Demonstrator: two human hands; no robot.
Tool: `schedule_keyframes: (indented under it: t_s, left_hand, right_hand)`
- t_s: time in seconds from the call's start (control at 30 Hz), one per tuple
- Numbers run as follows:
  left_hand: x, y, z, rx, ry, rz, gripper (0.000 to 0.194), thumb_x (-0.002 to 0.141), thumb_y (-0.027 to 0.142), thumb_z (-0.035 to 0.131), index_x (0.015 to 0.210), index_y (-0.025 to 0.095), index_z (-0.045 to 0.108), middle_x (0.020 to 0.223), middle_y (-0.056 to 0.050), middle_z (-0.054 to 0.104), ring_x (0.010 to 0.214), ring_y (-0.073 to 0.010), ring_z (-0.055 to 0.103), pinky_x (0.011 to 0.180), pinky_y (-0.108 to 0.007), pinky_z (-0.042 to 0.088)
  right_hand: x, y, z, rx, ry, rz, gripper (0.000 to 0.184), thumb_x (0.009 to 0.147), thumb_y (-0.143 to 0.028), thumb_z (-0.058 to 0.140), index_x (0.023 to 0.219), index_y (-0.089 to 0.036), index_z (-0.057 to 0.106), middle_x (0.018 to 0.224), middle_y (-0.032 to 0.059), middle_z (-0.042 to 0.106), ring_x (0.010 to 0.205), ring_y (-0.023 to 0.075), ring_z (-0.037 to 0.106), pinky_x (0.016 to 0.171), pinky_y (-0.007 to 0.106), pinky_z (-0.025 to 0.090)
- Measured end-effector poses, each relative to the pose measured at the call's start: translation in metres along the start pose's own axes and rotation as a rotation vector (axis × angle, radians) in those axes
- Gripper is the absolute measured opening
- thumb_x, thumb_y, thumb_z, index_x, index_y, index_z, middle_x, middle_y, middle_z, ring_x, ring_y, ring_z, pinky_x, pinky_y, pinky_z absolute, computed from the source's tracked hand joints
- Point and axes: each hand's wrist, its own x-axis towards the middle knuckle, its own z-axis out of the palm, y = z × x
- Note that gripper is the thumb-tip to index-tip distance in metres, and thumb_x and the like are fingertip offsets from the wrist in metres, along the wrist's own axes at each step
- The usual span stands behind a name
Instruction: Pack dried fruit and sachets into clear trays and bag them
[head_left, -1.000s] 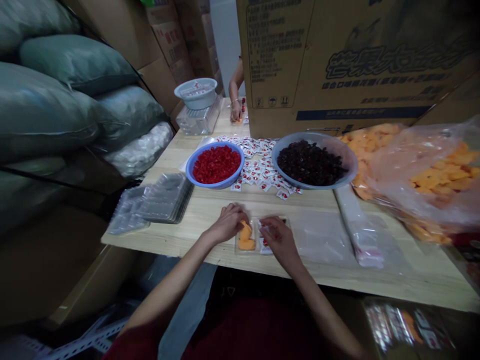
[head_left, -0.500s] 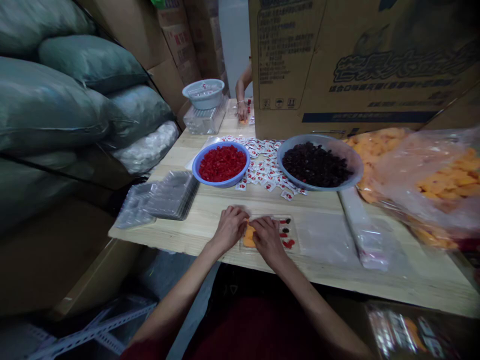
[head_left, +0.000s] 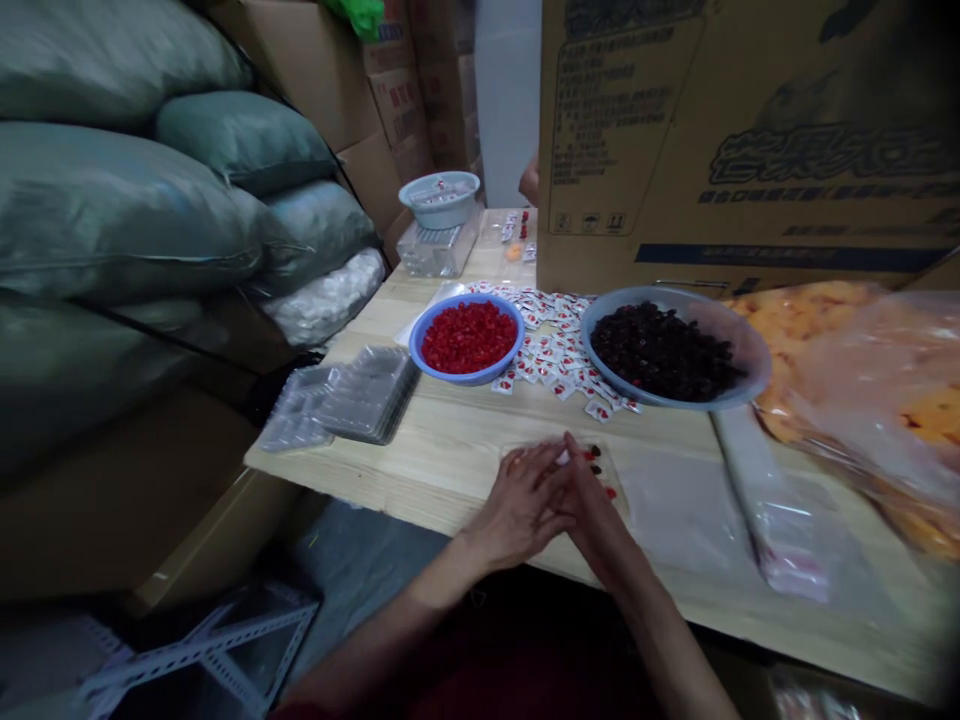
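Over the clear plastic tray [head_left: 616,490], my left hand [head_left: 525,500] reaches rightward with its fingers stretched and slightly apart. Its fingertips meet my right hand [head_left: 600,515], which is turned edge-on with straight fingers. A small pale spot shows between the fingertips; I cannot make out what it is. To the right of my hands, dark dried fruits [head_left: 595,452] and red pieces [head_left: 610,492] lie in the tray. My hands hide the tray's left part. Flat clear plastic bags [head_left: 675,505] lie just right of the tray.
Beyond my hands stand a bowl of red pieces [head_left: 469,338] and a bowl of dark dried fruit [head_left: 664,350], with white sachets [head_left: 551,350] scattered between. Stacked plastic trays [head_left: 367,395] lie left. A bag of orange slices [head_left: 862,370] is right; a large carton [head_left: 735,150] rises behind.
My hands have come together over the tray, having been apart at the orange slice. That slice is now hidden. The view has shifted, and the other person's hand has left the far tray.
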Motion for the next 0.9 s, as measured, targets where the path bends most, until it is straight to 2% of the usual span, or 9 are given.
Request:
schedule_keyframes:
  t_s: [0.03,0.1,0.17,0.23,0.3,0.37,0.5,0.67,0.9]
  left_hand:
    - [0.006,-0.005,-0.004,0.048,-0.028,-0.026,0.059,0.094,0.044,0.056,0.148,0.026,0.041,0.149,-0.012,0.05,0.141,-0.0288,0.039,0.115,-0.051,0.025]
    - [0.019,-0.029,-0.027,0.13,0.074,-0.15,0.048,0.097,0.04,0.051,0.143,0.027,0.046,0.142,-0.01,0.058,0.137,-0.0263,0.045,0.116,-0.051,0.024]
    - [0.027,-0.066,-0.069,0.204,0.308,-0.295,0.039,0.098,0.036,0.048,0.135,0.023,0.054,0.131,-0.011,0.065,0.125,-0.0239,0.055,0.111,-0.045,0.032]
    - [0.029,-0.105,-0.118,0.312,0.48,-0.469,0.037,0.095,0.036,0.051,0.127,0.019,0.058,0.125,-0.013,0.066,0.119,-0.0246,0.057,0.105,-0.041,0.038]
    - [0.025,-0.141,-0.16,0.373,0.401,-0.714,0.029,0.087,0.036,0.059,0.108,0.017,0.066,0.109,-0.012,0.07,0.107,-0.0262,0.06,0.095,-0.038,0.043]
    - [0.017,-0.168,-0.184,0.329,0.263,-0.887,0.02,0.077,0.033,0.066,0.087,0.016,0.068,0.086,-0.007,0.07,0.087,-0.0237,0.062,0.08,-0.033,0.046]
    - [0.003,-0.198,-0.188,0.204,0.172,-0.97,0.017,0.069,0.034,0.066,0.067,0.016,0.065,0.056,0.0,0.059,0.058,-0.0163,0.055,0.057,-0.026,0.041]
    - [-0.004,-0.207,-0.177,0.123,0.185,-0.982,0.022,0.072,0.037,0.059,0.068,0.016,0.065,0.055,0.001,0.056,0.052,-0.0144,0.052,0.053,-0.025,0.039]
    - [0.001,-0.204,-0.18,0.14,0.182,-1.009,0.016,0.069,0.031,0.061,0.066,0.016,0.065,0.054,-0.002,0.057,0.054,-0.0171,0.055,0.055,-0.027,0.04]
  right_hand:
    - [-0.001,-0.004,-0.005,0.037,-0.029,0.039,0.057,0.1,-0.06,0.033,0.149,-0.032,0.042,0.138,0.0082,0.06,0.122,0.0252,0.06,0.102,0.048,0.048]
    - [-0.004,-0.009,-0.025,-0.105,-0.032,0.013,0.053,0.099,-0.057,0.04,0.144,-0.031,0.049,0.14,0.009,0.059,0.124,0.0265,0.058,0.105,0.049,0.045]
    - [-0.007,-0.004,-0.055,-0.459,0.062,-0.151,0.044,0.096,-0.052,0.052,0.131,-0.028,0.063,0.141,0.0095,0.057,0.132,0.0288,0.051,0.112,0.052,0.038]
    - [-0.012,0.011,-0.083,-0.793,0.152,-0.342,0.041,0.093,-0.05,0.057,0.125,-0.026,0.068,0.141,0.0111,0.056,0.132,0.032,0.048,0.112,0.056,0.036]
    - [-0.019,0.031,-0.1,-0.988,0.149,-0.455,0.04,0.094,-0.048,0.055,0.122,-0.024,0.069,0.141,0.0128,0.055,0.129,0.0333,0.05,0.106,0.057,0.041]
    - [-0.028,0.049,-0.103,-1.073,0.105,-0.502,0.04,0.096,-0.045,0.053,0.125,-0.022,0.067,0.142,0.0133,0.054,0.129,0.0331,0.05,0.104,0.056,0.044]
    - [-0.047,0.068,-0.088,-1.144,0.103,-0.531,0.039,0.098,-0.04,0.049,0.131,-0.021,0.061,0.146,0.0124,0.05,0.133,0.0327,0.046,0.105,0.055,0.043]
    - [-0.057,0.08,-0.086,-1.219,0.123,-0.568,0.036,0.098,-0.039,0.049,0.13,-0.025,0.061,0.144,0.0106,0.053,0.127,0.0337,0.051,0.098,0.054,0.046]
    - [-0.064,0.087,-0.091,-1.283,0.12,-0.556,0.039,0.097,-0.039,0.05,0.133,-0.027,0.058,0.145,0.0081,0.053,0.126,0.0327,0.053,0.095,0.051,0.046]
